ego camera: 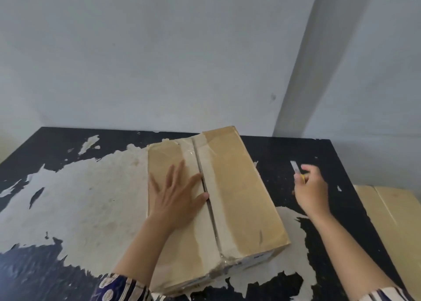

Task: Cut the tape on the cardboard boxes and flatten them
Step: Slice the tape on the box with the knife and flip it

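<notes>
Left hand point(176, 194): flat, fingers spread and straight, pressing on the top of the box point(239, 200). It rests on the left flap, with thumb and forefinger reaching the centre seam.

Right hand point(311, 192): off the box, held over the table point(79, 198) well to the right of it. Fingers are curled round a cutter point(296, 169); the blade sticks up past the knuckles and a bit of yellow handle shows. The picture is blurred here, so the exact grip is unclear.

The box lies under the left hand, closed, long axis running away from the person. The tape point(192, 154) is clear, shiny and wrinkled at the far end of the seam, more wrinkled at the near end where it wraps over the edge.

Seam: a dark open gap runs along most of its length, beside the left thumb. Judgement: the top tape looks slit through already. Whether the near and far ends are fully cut cannot be told.

More cardboard point(391, 211) lies beyond the right hand at the table's right edge, apparently flat; only part is in view.

Progress, judged: top cut on this box done or nearly so. Left: open the flaps, deal with the bottom tape (hidden) and flatten the box.
</notes>
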{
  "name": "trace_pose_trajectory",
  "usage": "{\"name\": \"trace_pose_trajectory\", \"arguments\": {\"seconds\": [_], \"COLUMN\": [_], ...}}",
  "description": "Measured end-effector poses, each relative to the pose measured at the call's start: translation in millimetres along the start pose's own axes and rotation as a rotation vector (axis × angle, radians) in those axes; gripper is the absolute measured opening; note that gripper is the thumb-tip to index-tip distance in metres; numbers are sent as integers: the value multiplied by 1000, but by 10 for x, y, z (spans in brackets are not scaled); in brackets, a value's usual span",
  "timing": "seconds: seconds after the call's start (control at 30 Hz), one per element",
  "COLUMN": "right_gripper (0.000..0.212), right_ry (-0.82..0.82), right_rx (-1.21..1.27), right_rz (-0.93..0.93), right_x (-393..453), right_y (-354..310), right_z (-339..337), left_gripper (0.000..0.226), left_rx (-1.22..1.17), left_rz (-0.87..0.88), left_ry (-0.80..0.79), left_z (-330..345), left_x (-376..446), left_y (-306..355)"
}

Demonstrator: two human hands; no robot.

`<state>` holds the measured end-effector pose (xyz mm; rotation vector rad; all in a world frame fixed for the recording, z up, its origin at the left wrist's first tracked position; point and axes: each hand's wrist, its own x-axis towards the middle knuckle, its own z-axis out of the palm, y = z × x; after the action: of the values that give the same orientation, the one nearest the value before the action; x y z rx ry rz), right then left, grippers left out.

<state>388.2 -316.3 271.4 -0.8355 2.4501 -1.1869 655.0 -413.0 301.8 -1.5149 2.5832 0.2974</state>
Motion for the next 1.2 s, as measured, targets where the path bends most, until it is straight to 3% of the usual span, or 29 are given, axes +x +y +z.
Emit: {"name": "trace_pose_trajectory", "arguments": {"seconds": [0.1, 0.17, 0.33, 0.47, 0.6, 0.73, 0.9, 1.1, 1.2], "right_gripper": [23, 20, 27, 27, 29, 29, 33, 17, 24], "right_ry": [-31, -85, -238, -243, -263, -259, -263, -314, -345], "right_rx": [41, 56, -22, -83, -141, -172, -328, -581, -627], "right_rz": [-177, -249, -327, -284, -282, -295, -332, -396, -384], "right_x": [-63, -166, -340, -342, -321, -311, -336, -346, -332], "right_y": [-586, -911, -1371, -1497, -1613, -1653, -1699, -1901, -1963], "right_z": [-43, 57, 629, 996, 1211, 1331, 1391, 1396, 1397], "left_gripper": [90, 88, 44, 71, 66, 45, 45, 44, 43], "left_rx": [-39, -28, 29, -29, -77, -43, -144, -166, -188], "left_rz": [123, 136, 213, 307, 233, 77, 68, 45, 36], "left_ry": [23, 46, 33, 117, 250, 180, 161, 219, 244], "left_z": [33, 29, -75, -84, -214, -264, -228, -191, -181], "left_x": [-3, 29, 201, 281, 589, 894, 987, 1006, 998], "left_y": [-57, -95, -130, -246, -428, -589, -647, -630, -630]}}
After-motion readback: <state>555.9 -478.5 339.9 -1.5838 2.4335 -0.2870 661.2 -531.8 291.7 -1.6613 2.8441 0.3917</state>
